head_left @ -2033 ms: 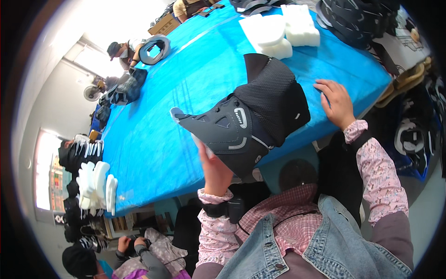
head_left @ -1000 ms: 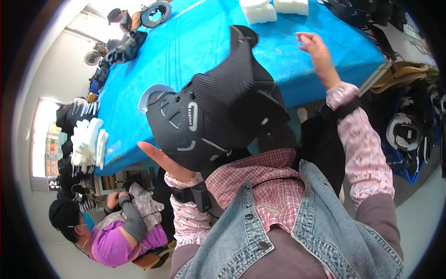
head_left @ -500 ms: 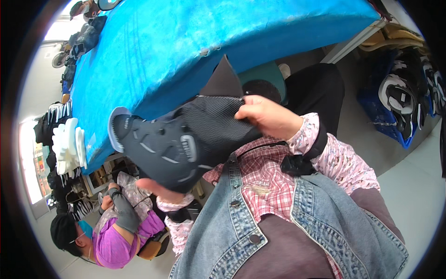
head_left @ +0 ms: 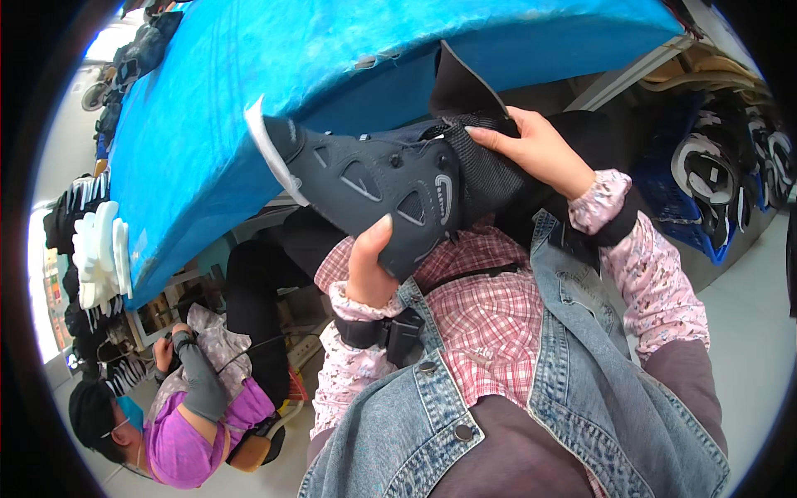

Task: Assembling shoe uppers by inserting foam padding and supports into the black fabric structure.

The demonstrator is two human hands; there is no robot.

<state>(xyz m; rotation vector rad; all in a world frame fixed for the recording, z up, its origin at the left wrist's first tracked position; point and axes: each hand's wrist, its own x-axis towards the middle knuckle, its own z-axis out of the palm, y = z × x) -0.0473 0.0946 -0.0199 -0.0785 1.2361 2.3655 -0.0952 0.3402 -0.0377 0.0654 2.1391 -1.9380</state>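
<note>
A dark boot upper (head_left: 365,187), its side set with moulded panels and its shaft of black mesh, lies sideways across my lap beside the table's near edge. A light grey sole edge (head_left: 274,158) rims its toe end at the left. My left hand (head_left: 371,270) grips the lower side with the thumb on top; its other fingers are hidden beneath. At the upper right my right hand (head_left: 544,153) pinches the mesh shaft, thumb over it. A dark pointed flap (head_left: 465,83) stands up from the shaft next to that hand.
A blue-covered table (head_left: 332,58) spans the far side. White curved parts (head_left: 101,253) are stacked at its left end. A seated co-worker in purple (head_left: 187,444) is at lower left. On the right, a blue crate (head_left: 706,232) holds black-and-white boot parts.
The boot upper has moved right and turned, its toe end now higher. Both hands moved right with it, and my left thumb now shows clearly on its side.
</note>
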